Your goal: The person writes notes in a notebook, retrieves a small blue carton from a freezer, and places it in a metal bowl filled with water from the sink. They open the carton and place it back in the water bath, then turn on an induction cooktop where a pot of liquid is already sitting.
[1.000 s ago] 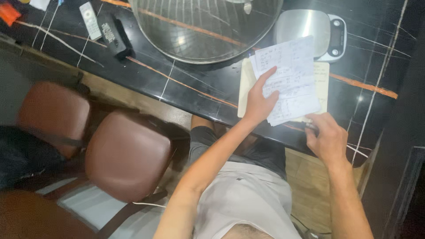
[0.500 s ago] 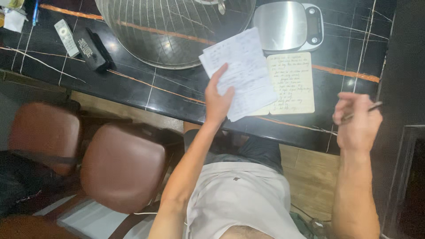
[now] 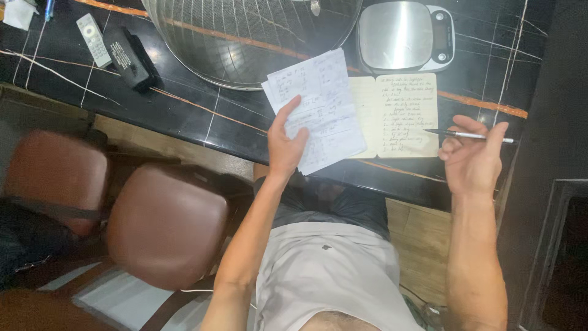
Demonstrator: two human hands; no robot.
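Your left hand (image 3: 285, 144) pinches a small sheaf of white handwritten papers (image 3: 318, 107), thumb on top and fingers beneath, lifting them off the notebook (image 3: 401, 116) so that its right page shows. The notebook lies open and flat on the black marble counter (image 3: 202, 116), cream pages filled with dark handwriting, its left page mostly under the papers. Your right hand (image 3: 471, 162) hovers just right of the notebook, loosely curled, with a pen (image 3: 468, 135) pinched between thumb and fingers, its tip aimed at the page. Directly beyond the notebook sits a scale (image 3: 404, 35) with a steel plate; left of that, a big wire-mesh dome (image 3: 245, 37). Far left of the notebook lie a grey remote (image 3: 93, 40) and a black box (image 3: 127, 56).
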